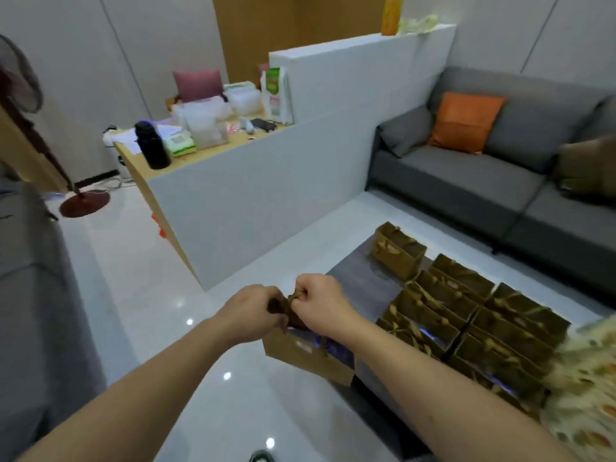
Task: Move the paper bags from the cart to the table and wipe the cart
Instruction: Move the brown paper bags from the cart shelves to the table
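Hands meet in front of me: my left hand [251, 311] and right hand [318, 303], fingers curled, pinch the handles of a brown paper bag [308, 356] hanging below them at the dark bench's [358, 278] edge. More paper bags [473, 315] stand there in rows. The handles are blurred.

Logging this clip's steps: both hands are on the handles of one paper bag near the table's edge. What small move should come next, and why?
Probably carry the held paper bag rightward and set it on the bare part of the table beside the bags already there. The left hand and right hand both grip its handles, and it hangs at the table's near edge, not yet in line.
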The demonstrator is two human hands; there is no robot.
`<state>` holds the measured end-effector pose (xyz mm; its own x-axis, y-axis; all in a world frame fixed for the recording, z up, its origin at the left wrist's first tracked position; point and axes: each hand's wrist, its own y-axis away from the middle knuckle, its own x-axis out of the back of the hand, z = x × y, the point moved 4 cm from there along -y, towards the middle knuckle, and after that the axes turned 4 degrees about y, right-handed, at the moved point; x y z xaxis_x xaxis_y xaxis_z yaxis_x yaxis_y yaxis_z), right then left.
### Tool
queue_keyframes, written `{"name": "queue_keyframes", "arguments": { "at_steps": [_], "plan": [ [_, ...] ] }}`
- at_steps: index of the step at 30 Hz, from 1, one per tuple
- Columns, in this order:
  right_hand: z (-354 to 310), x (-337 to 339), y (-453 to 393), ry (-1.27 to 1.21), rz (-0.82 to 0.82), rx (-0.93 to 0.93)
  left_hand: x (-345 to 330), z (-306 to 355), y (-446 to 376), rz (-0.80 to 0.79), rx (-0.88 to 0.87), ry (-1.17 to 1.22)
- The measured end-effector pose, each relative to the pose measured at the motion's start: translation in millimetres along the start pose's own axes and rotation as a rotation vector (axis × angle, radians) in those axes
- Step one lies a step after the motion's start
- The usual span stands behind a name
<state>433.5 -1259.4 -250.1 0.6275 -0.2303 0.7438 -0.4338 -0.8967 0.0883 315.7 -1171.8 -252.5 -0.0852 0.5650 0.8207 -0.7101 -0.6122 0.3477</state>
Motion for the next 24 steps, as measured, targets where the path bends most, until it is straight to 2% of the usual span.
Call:
{"name": "queue_keyframes", "arguments": {
  "at_steps": [6,13,19,24],
  "plan": [
    [25.6,6.6,-39.5,0.043,0.103,-0.248,26.0,-6.9,-82.5,-0.098,-0.100,-0.069],
    [50.2,14.6,-96.7,0.030,0.191,-0.380,48.8,-6.2,-157.3,-0.166,-0.173,-0.127],
    [93.6,29.4,-162.4,0.073,0.178,-0.472,59.2,8.0,-231.5,-0.180,-0.194,-0.154],
    [150.7,31.7,-218.9,0.074,0.071,-0.570,48.6,28.9,-298.7,-0.233,-0.151,-0.158]
  ]
}}
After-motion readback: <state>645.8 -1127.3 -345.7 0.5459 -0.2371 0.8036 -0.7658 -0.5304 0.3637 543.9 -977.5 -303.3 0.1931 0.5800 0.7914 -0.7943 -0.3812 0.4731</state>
